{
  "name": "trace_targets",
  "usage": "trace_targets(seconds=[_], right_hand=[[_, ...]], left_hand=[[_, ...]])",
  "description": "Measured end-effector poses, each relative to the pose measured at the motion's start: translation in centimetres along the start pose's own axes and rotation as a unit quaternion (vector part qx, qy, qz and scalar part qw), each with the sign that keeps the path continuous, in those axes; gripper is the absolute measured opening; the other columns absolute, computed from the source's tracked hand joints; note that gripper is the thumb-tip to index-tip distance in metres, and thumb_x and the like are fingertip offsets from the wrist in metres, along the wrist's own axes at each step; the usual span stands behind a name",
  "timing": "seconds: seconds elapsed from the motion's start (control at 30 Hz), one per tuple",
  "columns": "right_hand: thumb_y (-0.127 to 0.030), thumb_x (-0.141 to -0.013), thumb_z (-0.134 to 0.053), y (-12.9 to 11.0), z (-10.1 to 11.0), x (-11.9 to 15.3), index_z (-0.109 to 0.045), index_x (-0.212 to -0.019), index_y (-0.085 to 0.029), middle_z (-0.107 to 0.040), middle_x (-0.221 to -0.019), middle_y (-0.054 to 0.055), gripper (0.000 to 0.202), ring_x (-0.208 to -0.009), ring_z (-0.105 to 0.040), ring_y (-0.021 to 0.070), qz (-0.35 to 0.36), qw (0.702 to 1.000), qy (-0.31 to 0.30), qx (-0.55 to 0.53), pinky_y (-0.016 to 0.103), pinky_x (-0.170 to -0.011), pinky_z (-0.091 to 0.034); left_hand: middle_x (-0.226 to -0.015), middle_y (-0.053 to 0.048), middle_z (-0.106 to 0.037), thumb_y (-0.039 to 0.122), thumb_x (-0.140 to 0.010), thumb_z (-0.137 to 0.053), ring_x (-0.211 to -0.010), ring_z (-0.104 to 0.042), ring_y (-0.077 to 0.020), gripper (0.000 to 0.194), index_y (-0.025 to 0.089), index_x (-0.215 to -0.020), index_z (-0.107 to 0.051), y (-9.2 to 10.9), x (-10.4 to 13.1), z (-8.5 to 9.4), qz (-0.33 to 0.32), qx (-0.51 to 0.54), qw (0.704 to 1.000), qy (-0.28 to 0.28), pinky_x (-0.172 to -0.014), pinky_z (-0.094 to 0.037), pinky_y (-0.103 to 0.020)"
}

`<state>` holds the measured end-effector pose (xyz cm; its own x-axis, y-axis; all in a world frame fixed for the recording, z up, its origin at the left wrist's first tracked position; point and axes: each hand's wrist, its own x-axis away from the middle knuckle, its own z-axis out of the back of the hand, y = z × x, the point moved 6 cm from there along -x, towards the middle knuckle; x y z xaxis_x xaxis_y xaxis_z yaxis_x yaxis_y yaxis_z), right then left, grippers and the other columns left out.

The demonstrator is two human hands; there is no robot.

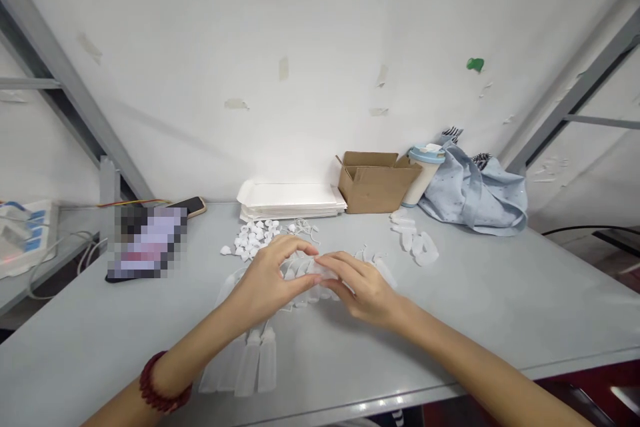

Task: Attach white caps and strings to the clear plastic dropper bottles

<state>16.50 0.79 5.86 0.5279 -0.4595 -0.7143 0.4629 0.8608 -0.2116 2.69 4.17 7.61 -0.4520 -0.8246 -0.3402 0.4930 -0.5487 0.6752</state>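
At the middle of the table, my left hand (pixel 273 273) and my right hand (pixel 363 285) meet fingertip to fingertip. Between them they pinch a small translucent white piece (pixel 326 271), partly covered by the fingers. Under and behind the hands lie several translucent white pieces with cords (pixel 300 270), partly hidden. Long frosted strips with strings (pixel 249 363) lie in front of my left forearm. Beyond my left hand is a heap of small white pieces (pixel 250 237). More translucent oval pieces (pixel 424 249) rest past my right hand.
Against the wall stand a stack of flat white boxes (pixel 290 197), an open cardboard box (pixel 377 187), a lidded cup (pixel 423 173) and a light blue cloth bag (pixel 475 190). A blurred phone-like device (pixel 150 243) lies at left, near a power strip (pixel 27 237). Metal posts flank the grey table (pixel 490 300).
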Motion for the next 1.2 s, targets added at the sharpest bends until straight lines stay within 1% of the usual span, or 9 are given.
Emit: trace_targets(seconds=[0.1, 0.2, 0.27, 0.33, 0.5, 0.77, 0.93, 1.07, 1.2], right_hand=[[-0.012, -0.09, -0.047, 0.1, 0.4, -0.2, -0.04, -0.129, -0.02, -0.061, -0.1, 0.011, 0.04, -0.089, -0.062, 0.0182, -0.01, 1.0, 0.023, -0.004, 0.028, -0.069, -0.056], [-0.016, -0.09, -0.048, 0.6, 0.5, -0.1, -0.042, -0.127, -0.02, -0.061, -0.094, 0.009, 0.038, -0.081, -0.061, 0.0165, -0.045, 0.998, 0.035, -0.015, 0.026, -0.063, -0.056], [-0.019, -0.09, -0.051, 0.9, 0.4, 0.1, -0.044, -0.124, -0.02, -0.061, -0.091, 0.008, 0.035, -0.076, -0.06, 0.0153, -0.068, 0.996, 0.045, -0.032, 0.025, -0.06, -0.056], [-0.022, -0.089, -0.052, 1.0, 0.2, 0.2, -0.046, -0.121, -0.02, -0.061, -0.093, 0.008, 0.032, -0.077, -0.061, 0.015, -0.088, 0.993, 0.053, -0.053, 0.024, -0.059, -0.056], [-0.026, -0.086, -0.057, 1.1, 0.2, 0.2, -0.053, -0.11, -0.018, -0.064, -0.095, 0.007, 0.025, -0.076, -0.063, 0.0134, -0.168, 0.978, 0.057, -0.113, 0.022, -0.059, -0.057], [-0.03, -0.079, -0.064, 2.5, -0.1, 0.5, -0.058, -0.094, -0.018, -0.066, -0.087, 0.004, 0.02, -0.069, -0.063, 0.0128, -0.329, 0.92, 0.061, -0.205, 0.023, -0.055, -0.054], [-0.031, -0.078, -0.065, 2.8, -0.3, 0.7, -0.057, -0.092, -0.017, -0.064, -0.082, 0.003, 0.021, -0.065, -0.061, 0.012, -0.351, 0.905, 0.062, -0.23, 0.023, -0.053, -0.052], [-0.031, -0.079, -0.064, 2.7, -0.2, 0.6, -0.056, -0.093, -0.017, -0.064, -0.08, 0.002, 0.021, -0.066, -0.061, 0.0126, -0.34, 0.91, 0.061, -0.23, 0.024, -0.054, -0.051], [-0.036, -0.075, -0.067, 3.0, -0.9, 1.0, -0.055, -0.09, -0.017, -0.062, -0.077, 0.001, 0.027, -0.064, -0.062, 0.013, -0.387, 0.872, 0.065, -0.294, 0.025, -0.055, -0.052]], left_hand=[[-0.114, -0.007, -0.055, 0.026, -0.078, -0.067, -0.108, -0.051, -0.0232, 0.036, 0.022, -0.112, -0.054, 0.8, 0.4, 1.0, -0.09, -0.078, 0.99, 0.078, -0.088, -0.046, -0.039], [-0.116, -0.013, -0.051, 0.013, -0.081, -0.061, -0.109, -0.049, -0.0248, 0.039, 0.016, -0.118, -0.049, 2.4, 1.2, 1.2, -0.214, -0.184, 0.946, 0.161, -0.089, -0.045, -0.041], [-0.11, -0.013, -0.055, 0.005, -0.081, -0.058, -0.104, -0.051, -0.0249, 0.037, 0.013, -0.115, -0.051, 3.2, 1.8, 0.6, -0.283, -0.234, 0.916, 0.163, -0.087, -0.046, -0.041], [-0.105, -0.013, -0.057, 0.003, -0.08, -0.057, -0.101, -0.052, -0.0255, 0.034, 0.011, -0.113, -0.052, 3.6, 2.0, -0.3, -0.316, -0.258, 0.904, 0.13, -0.085, -0.047, -0.042], [-0.108, -0.015, -0.059, 0.002, -0.081, -0.053, -0.1, -0.053, -0.0264, 0.035, 0.008, -0.115, -0.051, 3.6, 2.0, -1.3, -0.324, -0.264, 0.906, 0.067, -0.084, -0.047, -0.044], [-0.117, -0.015, -0.057, -0.002, -0.083, -0.042, -0.109, -0.051, -0.0255, 0.039, 0.012, -0.118, -0.051, 2.8, 1.8, -1.5, -0.303, -0.223, 0.926, 0.039, -0.09, -0.047, -0.044], [-0.117, -0.015, -0.056, -0.002, -0.085, -0.04, -0.111, -0.05, -0.023, 0.037, 0.012, -0.118, -0.05, 2.6, 1.6, -1.4, -0.284, -0.189, 0.94, 0.018, -0.091, -0.047, -0.041], [-0.118, -0.016, -0.056, 0.011, -0.087, -0.051, -0.111, -0.05, -0.0255, 0.031, 0.011, -0.118, -0.05, 2.9, 1.6, -1.3, -0.276, -0.214, 0.937, 0.013, -0.092, -0.046, -0.043], [-0.118, -0.015, -0.057, 0.02, -0.085, -0.059, -0.111, -0.051, -0.0275, 0.036, 0.012, -0.118, -0.049, 2.8, 1.6, -1.7, -0.259, -0.25, 0.933, -0.002, -0.092, -0.046, -0.045]])
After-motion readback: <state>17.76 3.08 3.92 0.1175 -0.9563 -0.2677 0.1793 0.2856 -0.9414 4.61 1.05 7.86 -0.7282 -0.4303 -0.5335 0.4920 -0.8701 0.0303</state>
